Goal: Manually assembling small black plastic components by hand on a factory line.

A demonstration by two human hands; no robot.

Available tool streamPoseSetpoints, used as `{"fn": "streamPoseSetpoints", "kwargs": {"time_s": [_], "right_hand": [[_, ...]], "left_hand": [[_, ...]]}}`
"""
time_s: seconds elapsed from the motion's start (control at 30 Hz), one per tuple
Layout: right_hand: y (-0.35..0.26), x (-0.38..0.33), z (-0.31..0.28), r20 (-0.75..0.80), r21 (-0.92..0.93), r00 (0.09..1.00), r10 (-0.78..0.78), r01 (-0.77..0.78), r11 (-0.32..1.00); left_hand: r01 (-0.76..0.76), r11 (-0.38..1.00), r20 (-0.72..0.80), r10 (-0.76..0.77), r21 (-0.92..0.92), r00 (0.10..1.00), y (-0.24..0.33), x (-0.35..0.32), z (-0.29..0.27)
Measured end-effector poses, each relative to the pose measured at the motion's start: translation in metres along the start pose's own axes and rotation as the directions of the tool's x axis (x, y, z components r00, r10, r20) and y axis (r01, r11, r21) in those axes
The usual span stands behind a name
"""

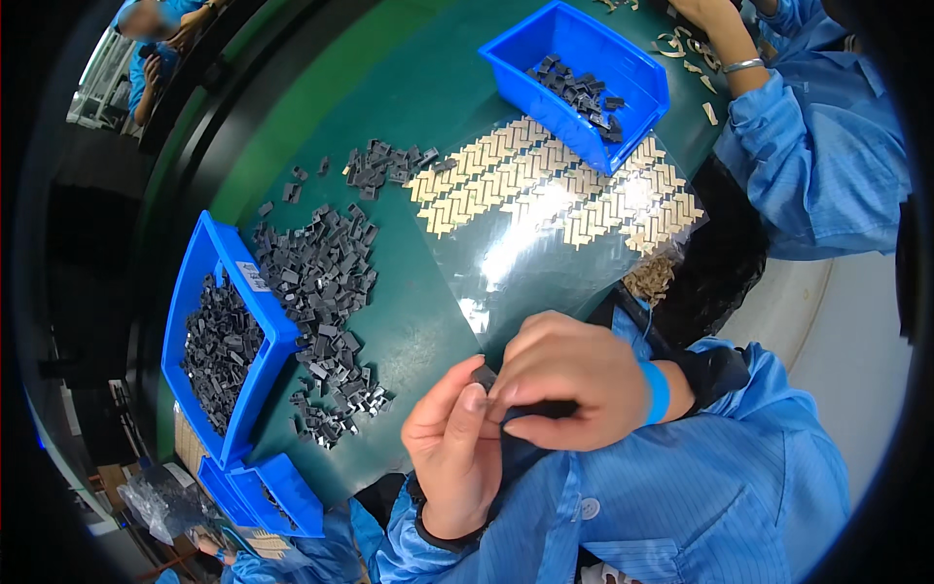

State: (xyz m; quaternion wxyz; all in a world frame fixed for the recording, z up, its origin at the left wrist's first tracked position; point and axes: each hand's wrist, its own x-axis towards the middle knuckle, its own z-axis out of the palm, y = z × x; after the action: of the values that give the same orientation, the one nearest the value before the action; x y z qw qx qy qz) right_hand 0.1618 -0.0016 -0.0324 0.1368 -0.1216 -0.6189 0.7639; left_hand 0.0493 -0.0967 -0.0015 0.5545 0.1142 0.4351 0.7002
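Over the near edge of the table (404,311), I'm watching the left hand (454,443) pinching a dark block (484,376) between thumb and fingertip, the right hand (574,380) curling its fingers beside it, their grip unclear. I'm judging plenty remains: loose blocks (321,263) are lying toward the left edge, any finished ones indistinguishable.

You're in a factory workshop: blue parts bins (274,333) and heaps of small dark pieces (321,258) crowd the green surface (389,316), and a co-worker (822,200) wears a blue work coat like yours.
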Motion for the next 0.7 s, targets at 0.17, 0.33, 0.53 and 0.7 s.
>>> {"fn": "streamPoseSetpoints", "kwargs": {"time_s": [0.17,0.33,0.53,0.7], "right_hand": [[-0.003,-0.001,0.002,0.001,0.028,1.000,0.003,-0.003,1.000],[0.000,0.001,0.007,-0.009,0.053,1.000,0.004,-0.003,0.999],[0.001,0.002,0.011,-0.008,0.081,1.000,-0.003,0.004,0.997],[0.001,0.002,0.013,-0.001,0.101,1.000,-0.009,0.009,0.995]], "left_hand": [[-0.118,0.988,0.067,0.112,0.102,0.992,0.004,0.002,-0.001],[-0.155,0.973,0.119,0.136,0.173,0.984,-0.001,0.004,-0.005],[-0.238,0.908,0.138,0.201,0.346,0.970,-0.003,0.004,-0.007],[-0.298,0.849,0.166,0.250,0.437,0.954,-0.004,0.002,-0.010]]}}
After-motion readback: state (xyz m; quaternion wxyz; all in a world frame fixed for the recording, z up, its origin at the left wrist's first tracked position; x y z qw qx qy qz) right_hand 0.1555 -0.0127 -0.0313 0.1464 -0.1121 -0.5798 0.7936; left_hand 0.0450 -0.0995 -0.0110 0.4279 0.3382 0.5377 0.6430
